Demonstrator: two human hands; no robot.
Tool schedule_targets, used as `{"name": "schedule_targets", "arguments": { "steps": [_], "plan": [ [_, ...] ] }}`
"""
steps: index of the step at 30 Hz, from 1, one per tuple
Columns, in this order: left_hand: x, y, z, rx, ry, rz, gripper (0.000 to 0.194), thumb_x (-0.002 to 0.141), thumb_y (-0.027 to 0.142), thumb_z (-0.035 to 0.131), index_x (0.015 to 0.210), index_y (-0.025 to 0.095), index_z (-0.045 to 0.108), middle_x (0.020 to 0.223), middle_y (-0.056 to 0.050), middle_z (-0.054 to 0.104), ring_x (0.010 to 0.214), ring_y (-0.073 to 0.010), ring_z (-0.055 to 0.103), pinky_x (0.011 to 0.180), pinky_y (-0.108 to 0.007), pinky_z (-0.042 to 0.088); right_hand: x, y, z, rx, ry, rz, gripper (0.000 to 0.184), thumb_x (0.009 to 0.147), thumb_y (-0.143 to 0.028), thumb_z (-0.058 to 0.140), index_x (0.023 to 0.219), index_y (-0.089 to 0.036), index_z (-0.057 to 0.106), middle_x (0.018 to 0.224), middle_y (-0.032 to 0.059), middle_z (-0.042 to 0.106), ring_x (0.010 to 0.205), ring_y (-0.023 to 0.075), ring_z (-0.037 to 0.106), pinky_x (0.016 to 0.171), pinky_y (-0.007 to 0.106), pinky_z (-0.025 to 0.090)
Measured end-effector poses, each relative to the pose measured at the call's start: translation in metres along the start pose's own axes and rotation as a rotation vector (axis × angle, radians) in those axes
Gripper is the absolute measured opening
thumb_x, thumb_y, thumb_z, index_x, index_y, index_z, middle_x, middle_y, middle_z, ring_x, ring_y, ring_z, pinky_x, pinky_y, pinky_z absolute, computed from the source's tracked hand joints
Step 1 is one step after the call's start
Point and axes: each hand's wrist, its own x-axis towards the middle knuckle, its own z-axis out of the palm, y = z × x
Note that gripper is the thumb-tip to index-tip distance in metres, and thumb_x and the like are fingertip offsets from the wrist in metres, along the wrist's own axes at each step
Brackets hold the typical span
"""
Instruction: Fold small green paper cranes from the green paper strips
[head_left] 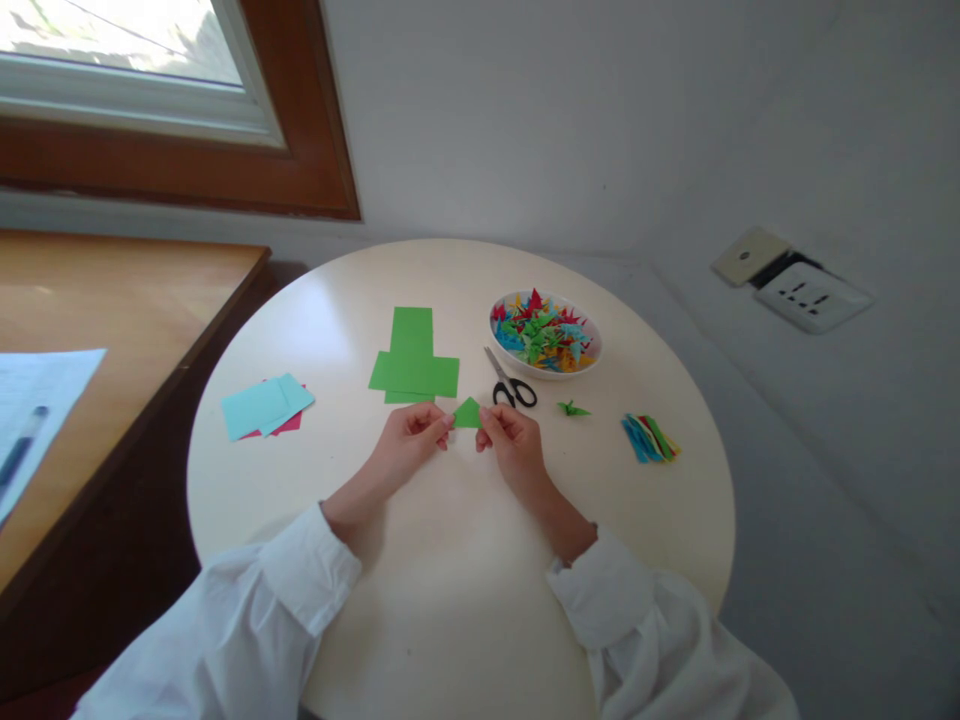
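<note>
Between my two hands is a small piece of green paper (469, 413), its top edge coming to a point. My left hand (413, 437) pinches its left corner with thumb and fingers. At the right corner, my right hand (515, 440) grips it the same way. Just beyond my left hand lie overlapping green paper sheets (413, 350). A pair of scissors (511, 384) with black handles rests past my right hand, blades pointing away. Right of that hand sits a small folded green paper crane (574, 409).
A white bowl (545, 374) full of colourful folded cranes stands at the back right of the round table (457, 600). Coloured paper strips (649, 438) lie at the right, light-blue sheets (259, 405) over red ones at the left. A wooden desk (135, 290) adjoins on the left.
</note>
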Motion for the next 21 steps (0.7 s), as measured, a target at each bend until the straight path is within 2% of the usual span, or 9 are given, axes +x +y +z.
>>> {"name": "schedule_targets", "arguments": {
  "steps": [6,14,18,21],
  "plan": [
    [-0.0018,0.0002,-0.0003,0.011,-0.004,0.017,0.035,0.071,0.043,0.061,0.052,0.015,0.053,0.049,0.002,0.050,0.046,-0.0074,0.040,0.046,-0.021,0.029,-0.0004,0.0016,-0.0002,0.017,0.001,0.012,0.035,0.075,-0.045,0.055,0.052,-0.020,0.046,0.044,-0.0038,0.048,0.044,0.0095,0.043,0.047,0.024,0.035],
    [-0.0009,-0.0013,0.0006,0.039,0.004,-0.001,0.034,0.072,0.043,0.060,0.053,0.014,0.054,0.050,0.001,0.053,0.047,-0.0078,0.044,0.047,-0.021,0.033,-0.0005,0.0005,-0.0001,0.014,0.014,0.018,0.034,0.075,-0.042,0.056,0.051,-0.020,0.046,0.043,-0.0042,0.047,0.043,0.0091,0.042,0.047,0.024,0.035],
    [-0.0002,-0.0035,0.0019,-0.018,0.025,0.009,0.025,0.068,0.038,0.066,0.070,0.014,0.058,0.055,0.001,0.059,0.052,-0.0101,0.053,0.052,-0.022,0.041,0.0007,0.0009,-0.0004,0.000,0.040,0.018,0.034,0.075,-0.040,0.056,0.050,-0.020,0.044,0.042,-0.0046,0.047,0.042,0.0085,0.041,0.047,0.023,0.034],
    [-0.0002,-0.0051,0.0028,-0.057,0.052,0.049,0.033,0.061,0.033,0.072,0.084,0.015,0.058,0.063,0.000,0.063,0.060,-0.0123,0.059,0.055,-0.022,0.046,0.0015,0.0019,-0.0006,-0.003,0.059,0.017,0.035,0.075,-0.038,0.055,0.048,-0.020,0.043,0.041,-0.0052,0.045,0.041,0.0080,0.040,0.046,0.023,0.033]
  ]
}}
